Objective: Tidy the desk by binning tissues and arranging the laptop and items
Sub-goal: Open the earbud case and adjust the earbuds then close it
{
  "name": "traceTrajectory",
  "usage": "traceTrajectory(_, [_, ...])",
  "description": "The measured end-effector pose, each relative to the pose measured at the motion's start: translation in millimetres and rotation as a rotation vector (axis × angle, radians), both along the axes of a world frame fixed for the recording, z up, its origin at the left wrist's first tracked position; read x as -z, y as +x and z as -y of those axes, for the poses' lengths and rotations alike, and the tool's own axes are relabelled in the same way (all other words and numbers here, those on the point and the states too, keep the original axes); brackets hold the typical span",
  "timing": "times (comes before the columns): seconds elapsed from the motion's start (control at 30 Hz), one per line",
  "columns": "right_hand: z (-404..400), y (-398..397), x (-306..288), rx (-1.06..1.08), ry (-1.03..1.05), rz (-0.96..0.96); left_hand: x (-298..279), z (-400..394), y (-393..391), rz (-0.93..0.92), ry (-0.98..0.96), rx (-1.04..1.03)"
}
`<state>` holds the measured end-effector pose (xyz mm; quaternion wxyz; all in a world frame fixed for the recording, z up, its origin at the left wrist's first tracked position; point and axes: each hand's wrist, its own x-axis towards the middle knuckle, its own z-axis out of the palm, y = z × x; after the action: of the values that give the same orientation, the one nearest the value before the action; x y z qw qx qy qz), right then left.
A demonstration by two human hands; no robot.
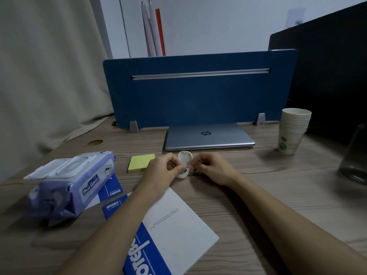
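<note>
Both hands work at the open white earbud case [184,165] just before the closed laptop [209,136], left hand [164,171] pinching its base, right hand [206,167] curled beside it, contents unclear, so a slip could spill an earbud.

Wooden desk [248,195]: closed laptop [208,136], yellow sticky pad [141,162], wipes pack [71,185], paper cup stack [293,132]. Left hand [160,173] and right hand [212,168] hold open white earbud case [184,162].
</note>
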<state>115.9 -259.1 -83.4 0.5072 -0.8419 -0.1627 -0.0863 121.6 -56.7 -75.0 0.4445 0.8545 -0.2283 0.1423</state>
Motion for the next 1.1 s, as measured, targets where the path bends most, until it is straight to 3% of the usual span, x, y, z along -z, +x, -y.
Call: traceTrajectory(1.1, [-1,-1,-1,0.025,0.001,-0.044,-1,-8,4,-0.051,0.102,-0.056])
